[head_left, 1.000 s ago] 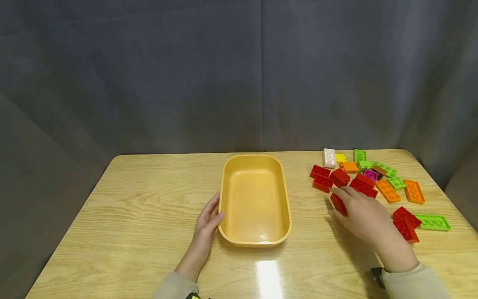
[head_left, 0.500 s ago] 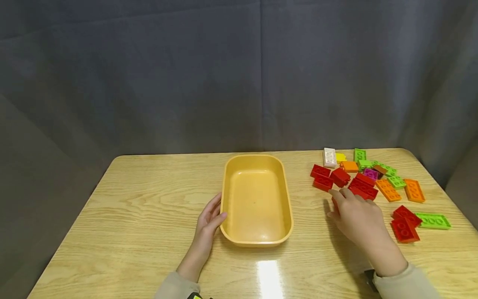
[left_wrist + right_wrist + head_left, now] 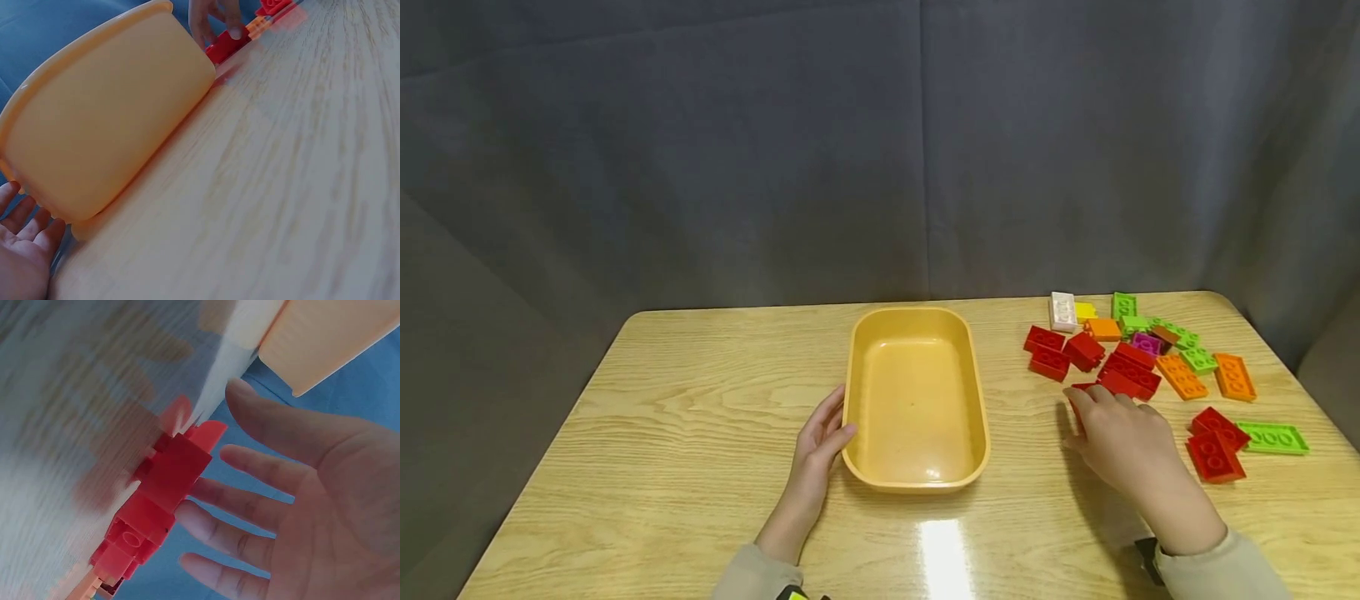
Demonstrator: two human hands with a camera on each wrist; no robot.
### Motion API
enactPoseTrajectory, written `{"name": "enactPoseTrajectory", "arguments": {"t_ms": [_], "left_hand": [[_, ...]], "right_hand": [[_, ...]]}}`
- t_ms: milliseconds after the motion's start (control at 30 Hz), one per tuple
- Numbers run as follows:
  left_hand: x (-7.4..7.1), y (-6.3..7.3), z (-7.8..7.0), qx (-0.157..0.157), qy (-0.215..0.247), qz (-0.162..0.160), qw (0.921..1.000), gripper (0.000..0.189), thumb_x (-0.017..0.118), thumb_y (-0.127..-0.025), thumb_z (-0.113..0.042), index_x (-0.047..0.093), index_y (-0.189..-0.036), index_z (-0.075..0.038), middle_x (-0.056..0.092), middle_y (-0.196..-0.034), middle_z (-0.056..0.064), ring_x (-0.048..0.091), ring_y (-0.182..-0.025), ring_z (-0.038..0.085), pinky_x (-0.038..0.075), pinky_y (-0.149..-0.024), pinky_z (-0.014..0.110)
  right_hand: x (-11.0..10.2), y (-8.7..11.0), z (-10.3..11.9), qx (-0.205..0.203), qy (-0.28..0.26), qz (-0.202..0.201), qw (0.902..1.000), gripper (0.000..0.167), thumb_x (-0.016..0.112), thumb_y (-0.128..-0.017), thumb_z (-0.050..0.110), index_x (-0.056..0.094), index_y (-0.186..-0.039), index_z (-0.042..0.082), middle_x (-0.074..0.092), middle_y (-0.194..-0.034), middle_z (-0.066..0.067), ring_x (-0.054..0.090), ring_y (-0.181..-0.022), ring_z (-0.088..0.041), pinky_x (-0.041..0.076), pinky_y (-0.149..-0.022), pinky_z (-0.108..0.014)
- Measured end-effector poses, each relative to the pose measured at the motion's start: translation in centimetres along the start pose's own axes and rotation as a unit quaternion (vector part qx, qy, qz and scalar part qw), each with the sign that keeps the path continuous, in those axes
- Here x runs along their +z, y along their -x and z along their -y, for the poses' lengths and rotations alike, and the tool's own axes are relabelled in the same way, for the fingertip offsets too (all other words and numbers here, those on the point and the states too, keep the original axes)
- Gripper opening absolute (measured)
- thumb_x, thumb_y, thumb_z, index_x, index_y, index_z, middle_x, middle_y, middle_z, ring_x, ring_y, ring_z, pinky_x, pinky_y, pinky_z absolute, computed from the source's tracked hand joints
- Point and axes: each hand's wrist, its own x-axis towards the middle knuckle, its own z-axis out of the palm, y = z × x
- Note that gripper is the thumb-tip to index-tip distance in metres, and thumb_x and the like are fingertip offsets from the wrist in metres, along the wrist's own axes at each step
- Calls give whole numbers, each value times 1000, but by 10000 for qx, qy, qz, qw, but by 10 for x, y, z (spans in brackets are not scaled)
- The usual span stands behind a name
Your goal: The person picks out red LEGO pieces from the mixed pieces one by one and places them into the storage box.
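A yellow plastic tub (image 3: 912,489) stands on the table, its inside bare. My left hand (image 3: 814,454) holds its left side, thumb over the rim and fingers against the outer wall; in the left wrist view those fingers (image 3: 35,226) lie along the tub's end. To the right, my right hand (image 3: 1123,437) reaches over red toy building bricks at the near side of a pile. Seen from the right wrist, its fingers are extended, with fingertips at the back of a red brick (image 3: 175,469) and the thumb apart from it. A second red brick (image 3: 145,519) adjoins that one.
Several red bricks (image 3: 1048,363) lie around the right hand. Behind them are a white brick (image 3: 1063,312), orange pieces (image 3: 1182,377), green pieces (image 3: 1198,361) and a purple brick (image 3: 1146,344). A green plate (image 3: 1273,438) lies far right. A dark curtain (image 3: 775,150) hangs behind the table.
My right hand has turned slightly, its wrist shifting left, and its fingers now cover more of the near red brick. The left hand and the tub look nearly unchanged.
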Motion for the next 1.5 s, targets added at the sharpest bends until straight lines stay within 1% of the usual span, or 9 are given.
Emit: {"name": "enactPoseTrajectory", "arguments": {"t_ms": [200, 433, 500, 567, 767, 1033, 1167, 1333, 1500], "left_hand": [[1, 1, 0, -66, -36, 23, 10000, 60, 52, -97, -9, 30, -152, 2, 36, -152, 25, 36, -139, 37, 43, -105, 29], [0, 1, 0, -43, -33, 39, 10000, 60, 52, -97, -9, 30, -152, 2, 36, -152, 24, 35, -139, 37, 42, -106, 29], [-1, 1, 0, -34, -37, 34, 10000, 60, 53, -97, -9, 30, -152, 2, 36, -152, 24, 35, -139, 37, 42, -106, 29], [0, 1, 0, -25, -54, 28, 10000, 60, 53, -97, -9, 31, -152, 2, 36, -152, 24, 36, -139, 37, 42, -106, 29], [0, 0, 1, -3, -93, 48, 9999, 60, 53, -97, -10, 31, -152, 2, 37, -151, 25, 36, -139, 38, 43, -105, 29], [-1, 0, 1, -18, -98, 35, 9999, 60, 52, -97, -9, 31, -152, 2, 37, -151, 25, 36, -139, 38, 43, -105, 28], [0, 0, 1, -39, -136, 13, 9999, 60, 53, -97, -10, 31, -152, 2, 39, -150, 25, 38, -137, 38, 43, -104, 28], [0, 0, 1, -37, -138, 6, 9999, 60, 52, -97, -10, 32, -151, 2, 39, -149, 26, 38, -137, 38, 43, -104, 28], [0, 0, 0, -33, -134, 25, 9999, 59, 52, -97, -9, 31, -151, 3, 38, -150, 25, 37, -138, 38, 43, -105, 27]], "right_hand": [[2, 0, -1, 22, 47, 145, 9999, 61, 88, -72, 19, 62, -122, -4, 64, -111, -25, 62, -95, -45, 52, -73, -61], [2, -2, -5, -101, -12, -119, 9999, 56, 87, -73, 18, 64, -120, -4, 65, -109, -24, 58, -97, -44, 50, -77, -61], [2, -2, -7, -126, -20, -142, 9998, 58, 88, -72, 18, 64, -120, -4, 63, -108, -25, 57, -98, -44, 49, -78, -62], [2, -3, -11, -148, -20, -122, 9998, 60, 88, -71, 19, 63, -121, -4, 61, -112, -27, 56, -102, -46, 48, -81, -64], [6, -4, -20, -145, -68, 225, 9996, 67, 87, -72, 17, 58, -128, -4, 51, -132, -35, 47, -120, -51, 40, -92, -70], [10, -6, -24, -235, -214, 540, 9980, 72, 86, -74, 12, 53, -135, -5, 48, -138, -33, 39, -128, -53, 34, -101, -69], [11, -7, -26, -358, -303, 413, 9980, 71, 87, -72, 10, 54, -133, -6, 52, -132, -32, 41, -126, -52, 35, -101, -68], [10, -7, -26, -536, -365, 165, 9978, 68, 89, -68, 9, 58, -126, -9, 58, -116, -28, 48, -114, -48, 40, -97, -64], [8, -8, -25, -654, -569, -92, 9962, 72, 91, -65, 12, 58, -123, -13, 54, -101, -24, 52, -93, -41, 47, -84, -56]]}}
